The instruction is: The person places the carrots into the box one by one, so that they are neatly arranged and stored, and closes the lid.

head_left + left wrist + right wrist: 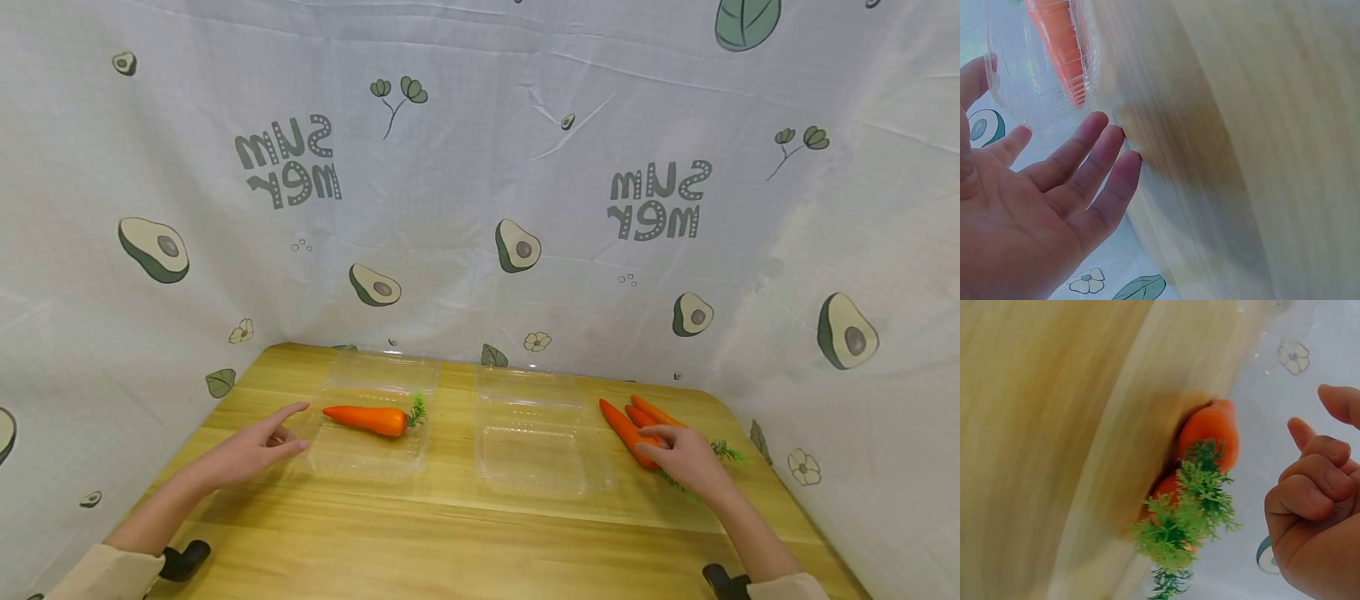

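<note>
An orange carrot with a green leafy top lies in the left clear plastic box. My left hand is just left of that box, fingers spread and holding nothing; in the left wrist view its thumb and index fingertips are near the box's edge. On the right, several carrots lie together on the table. Over them is my right hand, with thumb and index finger parted and the other fingers loosely curled, nothing between them. In the right wrist view, carrot ends and leafy tops stand beside the hand.
A second clear plastic box, its lid folded back, sits mid-table between the left box and the loose carrots. Under everything is a wooden table. A white curtain printed with avocados hangs behind and at both sides.
</note>
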`<state>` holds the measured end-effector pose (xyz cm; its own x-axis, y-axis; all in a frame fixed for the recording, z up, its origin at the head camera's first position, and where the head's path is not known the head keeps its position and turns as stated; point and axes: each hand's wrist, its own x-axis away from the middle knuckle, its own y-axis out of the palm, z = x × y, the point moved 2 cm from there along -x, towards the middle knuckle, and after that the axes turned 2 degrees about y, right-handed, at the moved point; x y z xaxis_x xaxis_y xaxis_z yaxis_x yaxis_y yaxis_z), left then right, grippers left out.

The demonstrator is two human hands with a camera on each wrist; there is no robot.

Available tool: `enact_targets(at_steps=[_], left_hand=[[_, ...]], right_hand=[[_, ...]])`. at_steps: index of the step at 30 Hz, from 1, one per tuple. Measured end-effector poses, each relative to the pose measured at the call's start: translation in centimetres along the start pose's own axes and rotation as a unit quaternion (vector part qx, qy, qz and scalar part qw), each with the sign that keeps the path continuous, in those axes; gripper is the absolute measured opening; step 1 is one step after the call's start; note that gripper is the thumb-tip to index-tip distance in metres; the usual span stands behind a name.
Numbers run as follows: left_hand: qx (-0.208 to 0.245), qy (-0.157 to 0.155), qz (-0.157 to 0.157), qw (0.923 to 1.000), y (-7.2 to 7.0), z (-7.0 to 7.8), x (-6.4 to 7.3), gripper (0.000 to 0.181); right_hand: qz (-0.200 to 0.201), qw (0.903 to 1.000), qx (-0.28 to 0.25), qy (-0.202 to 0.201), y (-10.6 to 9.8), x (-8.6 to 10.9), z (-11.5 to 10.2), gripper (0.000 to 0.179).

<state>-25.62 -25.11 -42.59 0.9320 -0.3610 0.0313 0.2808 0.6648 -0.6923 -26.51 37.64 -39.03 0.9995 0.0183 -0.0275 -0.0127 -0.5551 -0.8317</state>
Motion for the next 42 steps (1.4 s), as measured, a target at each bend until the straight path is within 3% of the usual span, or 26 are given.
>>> enact_targets(at_steps=[8, 20, 42], left_hand=[[0.003, 0.002, -0.001, 1.0000, 0.0, 0.0, 0.0, 0.072], [0.002, 0.008, 0.000, 1.0000, 0.0, 0.3, 0.1, 0.071], [0.000, 0.006, 0.002, 1.0000, 0.0, 0.4, 0.1, 0.070]], right_hand=[[0.007, 0.9996, -0.017, 0.022, 0.2, 0.0, 0.7, 0.049], [0.007, 0.9995, -0.021, 0.021, 0.1, 0.2, 1.6, 0.048], [0.019, 0.9973, 0.056, 0.043, -0.2, -0.3, 2.4, 0.055]])
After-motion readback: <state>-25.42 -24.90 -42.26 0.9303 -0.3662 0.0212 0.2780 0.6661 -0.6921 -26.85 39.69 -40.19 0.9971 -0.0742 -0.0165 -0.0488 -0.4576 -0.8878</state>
